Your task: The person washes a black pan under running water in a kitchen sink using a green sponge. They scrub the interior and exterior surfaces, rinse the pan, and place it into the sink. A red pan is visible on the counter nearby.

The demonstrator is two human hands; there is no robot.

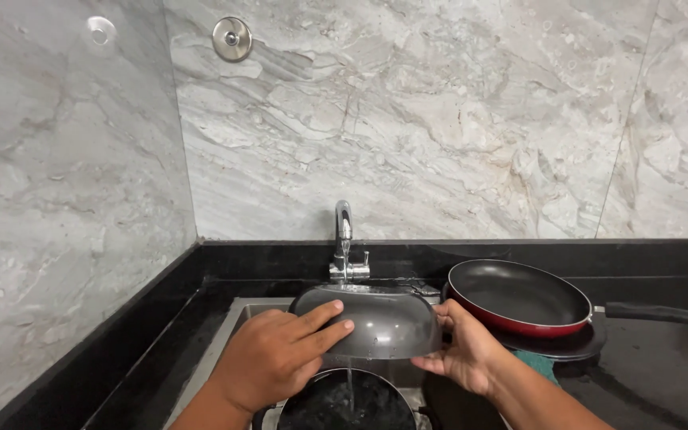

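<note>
**Over the sink: grey pan held upside down in 2 hands**

Above the sink (pixel 224 334) you hold a grey pan (pixel 380 318) turned over, its domed base up and its open rim facing down. Its long axis runs left to right across your view, roughly level. Your left hand (pixel 276 358) lies flat on the near left side of the dome, fingers spread and pointing right, palm pressed on the metal rather than curled round it. Your right hand (pixel 467 354) grips the pan's right edge, thumb on top and fingers under the rim. The pan sits between your 2 hands, just in front of the tap (pixel 344 243).

A thin stream of water falls from the rim into a dark pot (pixel 344 402) directly below. Just right of the pan, a red frying pan (pixel 519 299) rests on the black counter (pixel 662 358), its handle pointing right. Room is tight on that side; the left wall stands well apart.
</note>
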